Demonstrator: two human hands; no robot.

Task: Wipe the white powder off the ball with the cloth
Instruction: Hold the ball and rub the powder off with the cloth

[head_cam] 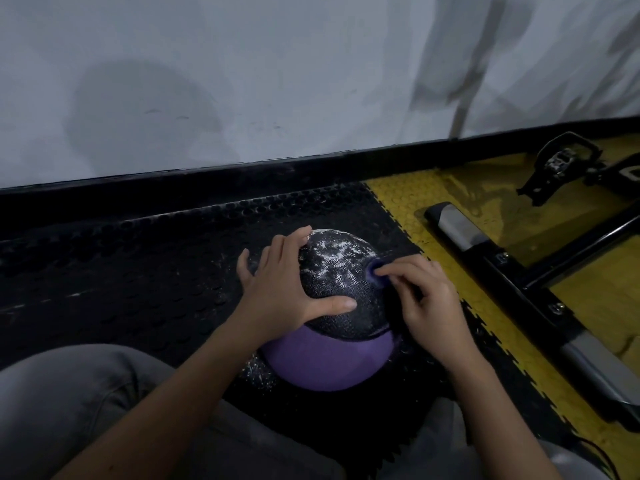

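On the black studded mat [138, 271] just ahead of my knees sits the ball [332, 282], its upper half dark and textured, its lower half smooth purple. White powder [329, 252] lies in streaks and specks across the top of the dark part, thickest near the far side. My left hand [277, 292] rests spread over the ball's left side, fingers straight and fanned toward the far edge, thumb laid flat across the near front of the dark surface; it holds nothing, only presses. My right hand [427, 299] is at the ball's right side, fingers curled, the forefinger and thumb pinching a small purple cloth [375, 271] whose bunched end touches the ball just beside the powdered patch. More white specks show on the mat at the ball's lower left. Grey trousers [69, 393] fill the bottom left corner. To the right the mat meets yellow floor tiles [398, 199], where a black and silver machine frame [519, 271] lies, with a pedal [561, 161] beyond it. A pale wall [242, 81] rises behind the mat.
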